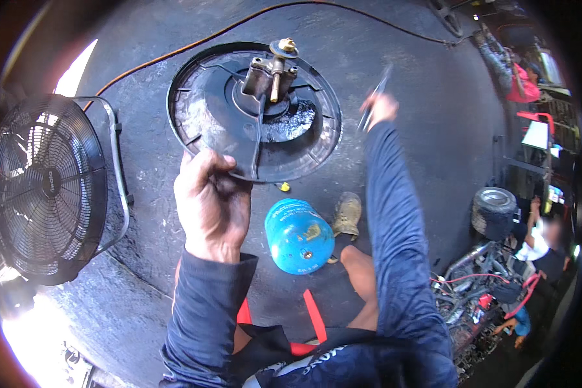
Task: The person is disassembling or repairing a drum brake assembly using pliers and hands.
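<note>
Black wire mesh covers the large round floor fan [45,187], which stands well to the left of my landmark, the black round dish with a ribbed rim [229,126]. Beside the fan, an orange-brown hose [174,50] comes into view and curves across the dark grey floor [427,149] beyond the dish. I have the left hand [213,200] on the dish's near edge, its fingers folded around the rim, holding the dish up with its hollow face toward me. A dull metal fitting with brass-coloured ends [276,72] sits on the dish, just beyond its centre. Nearer to me than the dish, I see a small yellow piece [284,187] and a bright blue rounded canister [299,239]; a worn tan shoe [348,213] is to the dish's near right. Directly right of the dish and apart from it, my right hand [381,108] is blurred, its fingers closed around a thin silvery tool [386,74] whose kind I cannot tell. Farther right of the dish are greasy metal machine parts [469,284] and a dark tyre [491,220].
</note>
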The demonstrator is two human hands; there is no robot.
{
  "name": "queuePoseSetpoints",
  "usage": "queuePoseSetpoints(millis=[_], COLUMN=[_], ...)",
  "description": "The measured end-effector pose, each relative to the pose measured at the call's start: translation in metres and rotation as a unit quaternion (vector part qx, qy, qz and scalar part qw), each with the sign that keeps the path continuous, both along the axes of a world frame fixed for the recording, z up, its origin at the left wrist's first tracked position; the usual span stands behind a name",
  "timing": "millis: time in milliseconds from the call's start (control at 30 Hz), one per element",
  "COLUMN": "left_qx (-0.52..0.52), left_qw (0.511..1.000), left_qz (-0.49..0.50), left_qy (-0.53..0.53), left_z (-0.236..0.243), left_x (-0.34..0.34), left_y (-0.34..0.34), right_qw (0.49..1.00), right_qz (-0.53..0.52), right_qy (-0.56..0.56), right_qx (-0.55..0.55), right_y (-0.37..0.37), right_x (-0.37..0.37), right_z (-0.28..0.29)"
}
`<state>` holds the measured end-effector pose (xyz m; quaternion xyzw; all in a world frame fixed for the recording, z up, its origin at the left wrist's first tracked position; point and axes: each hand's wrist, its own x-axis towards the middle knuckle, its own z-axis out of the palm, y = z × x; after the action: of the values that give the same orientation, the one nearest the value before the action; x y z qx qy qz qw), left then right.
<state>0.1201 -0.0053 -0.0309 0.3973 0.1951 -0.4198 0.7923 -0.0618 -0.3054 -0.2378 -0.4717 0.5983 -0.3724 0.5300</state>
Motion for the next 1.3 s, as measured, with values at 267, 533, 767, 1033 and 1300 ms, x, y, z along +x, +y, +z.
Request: queuePoseSetpoints(millis=[267, 533, 767, 1033, 1300], left_qx=[-0.076, -0.070, -0.022, 0.015, 0.079], left_qw=[0.997, 0.996, 0.978, 0.982, 0.983], left_qz=[-0.017, -0.062, -0.186, -0.168, -0.140], left_qy=[0.015, -0.002, -0.086, -0.087, -0.091], left_z=[0.012, 0.009, -0.006, -0.002, 0.002], left_x=[-0.010, -0.018, -0.014, -0.025, -0.034], left_y=[-0.007, -0.010, -0.005, -0.028, -0.046], right_qw=[0.916, 0.917, 0.979, 0.980, 0.880], right_qz=[0.124, 0.265, 0.155, 0.164, 0.302], right_qy=[-0.064, -0.131, -0.113, 0.086, 0.284], right_qx=[-0.375, -0.268, -0.063, -0.068, -0.233], right_y=[0.099, 0.015, 0.172, 0.213, 0.180], right_x=[0.030, -0.077, -0.088, -0.110, -0.117], right_z=[0.341, 0.446, 0.275, 0.225, 0.220])
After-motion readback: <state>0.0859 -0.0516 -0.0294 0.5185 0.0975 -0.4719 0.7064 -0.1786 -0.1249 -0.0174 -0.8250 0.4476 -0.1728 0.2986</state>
